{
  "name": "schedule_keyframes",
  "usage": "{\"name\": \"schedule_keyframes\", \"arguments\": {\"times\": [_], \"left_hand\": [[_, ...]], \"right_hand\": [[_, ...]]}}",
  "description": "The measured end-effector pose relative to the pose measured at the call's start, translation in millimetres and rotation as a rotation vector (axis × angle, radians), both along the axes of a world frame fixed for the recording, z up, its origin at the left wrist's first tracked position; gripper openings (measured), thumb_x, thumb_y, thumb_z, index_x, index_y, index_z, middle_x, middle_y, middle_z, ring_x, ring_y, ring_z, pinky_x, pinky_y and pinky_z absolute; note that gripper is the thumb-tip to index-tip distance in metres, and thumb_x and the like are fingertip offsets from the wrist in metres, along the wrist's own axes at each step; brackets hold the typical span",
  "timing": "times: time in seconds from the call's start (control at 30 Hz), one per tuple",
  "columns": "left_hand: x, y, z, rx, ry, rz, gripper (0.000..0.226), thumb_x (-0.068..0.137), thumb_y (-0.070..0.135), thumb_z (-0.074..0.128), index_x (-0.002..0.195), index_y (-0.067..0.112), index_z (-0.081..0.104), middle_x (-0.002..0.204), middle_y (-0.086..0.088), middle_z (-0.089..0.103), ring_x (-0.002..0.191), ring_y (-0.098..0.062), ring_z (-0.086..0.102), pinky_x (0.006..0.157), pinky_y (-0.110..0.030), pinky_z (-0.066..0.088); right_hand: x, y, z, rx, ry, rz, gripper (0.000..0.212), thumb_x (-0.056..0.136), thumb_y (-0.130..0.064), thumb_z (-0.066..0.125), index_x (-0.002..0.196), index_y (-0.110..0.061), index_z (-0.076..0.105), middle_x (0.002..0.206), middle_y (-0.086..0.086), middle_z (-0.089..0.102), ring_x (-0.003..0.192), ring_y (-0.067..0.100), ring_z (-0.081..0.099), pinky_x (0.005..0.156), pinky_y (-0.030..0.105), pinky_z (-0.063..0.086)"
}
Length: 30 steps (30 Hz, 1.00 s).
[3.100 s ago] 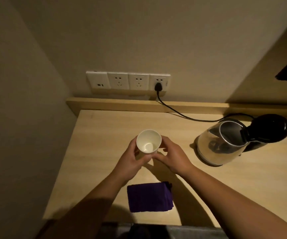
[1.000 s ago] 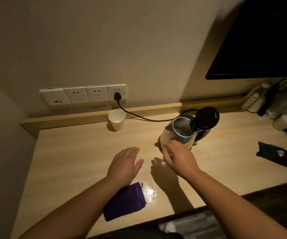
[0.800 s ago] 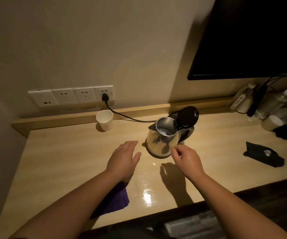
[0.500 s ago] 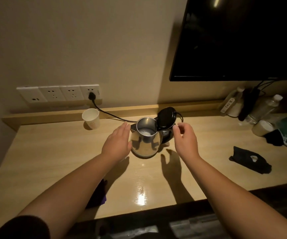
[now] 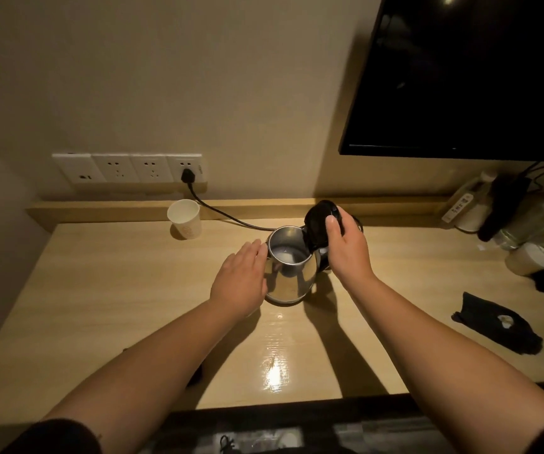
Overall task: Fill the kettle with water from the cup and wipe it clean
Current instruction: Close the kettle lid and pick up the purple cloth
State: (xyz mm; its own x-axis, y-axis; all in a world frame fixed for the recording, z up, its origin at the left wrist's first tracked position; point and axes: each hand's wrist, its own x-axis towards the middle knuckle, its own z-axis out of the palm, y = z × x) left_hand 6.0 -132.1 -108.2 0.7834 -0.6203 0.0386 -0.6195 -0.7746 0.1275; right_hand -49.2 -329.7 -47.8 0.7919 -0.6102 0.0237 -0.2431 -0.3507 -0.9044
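Since half a second ago, the right hand (image 5: 345,250) has closed its fingers on the kettle's raised lid (image 5: 318,224). The left hand (image 5: 241,283), fingers together and flat, rests against the kettle (image 5: 288,276) mid-desk (image 5: 116,290); the cup (image 5: 185,219) stands near the wall.

A plain beige wall (image 5: 198,77) is running behind a light wooden desk (image 5: 116,306), with a raised wooden ledge (image 5: 264,208) lying along its back edge. A white strip of four wall sockets (image 5: 126,168) is sitting just above the ledge, with a black plug (image 5: 187,175) occupying the rightmost one. A dark, unlit television (image 5: 467,77) is hanging on the wall at upper right. Bottles and other small items (image 5: 509,221), too dim to identify, are crowding the desk's right end. Warm, low light is reflecting as a glare patch (image 5: 275,371) on the desktop near its front edge.
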Motion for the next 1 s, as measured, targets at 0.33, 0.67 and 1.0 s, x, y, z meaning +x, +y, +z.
{"name": "schedule_keyframes", "arguments": {"times": [0.33,0.67,1.0], "left_hand": [[4,-2,-11,-0.038,0.055,-0.009,0.079,0.093,0.032,0.052,0.153,0.021,0.002,0.162,-0.002,0.005,0.147,-0.021,0.009,0.115,-0.040,0.017],[4,-3,-19,-0.054,0.051,-0.006,0.081,0.092,0.033,0.054,0.153,0.020,0.002,0.162,-0.002,0.005,0.147,-0.022,0.011,0.114,-0.040,0.020],[5,-3,-22,-0.037,0.027,-0.002,0.082,0.091,0.034,0.056,0.153,0.020,0.003,0.162,-0.002,0.007,0.146,-0.023,0.013,0.114,-0.039,0.016]], "right_hand": [[11,21,-8,-0.724,0.118,0.377,0.051,0.096,-0.039,0.059,0.140,-0.016,0.053,0.148,0.009,0.048,0.134,0.030,0.044,0.106,0.046,0.040],[14,27,-19,-1.057,0.196,0.510,0.047,0.096,-0.041,0.057,0.134,-0.013,0.059,0.140,0.017,0.054,0.129,0.036,0.048,0.106,0.051,0.040],[13,30,-24,-1.069,0.222,0.502,0.044,0.100,-0.039,0.045,0.134,-0.014,0.059,0.142,0.015,0.053,0.133,0.036,0.045,0.111,0.051,0.033]]}}
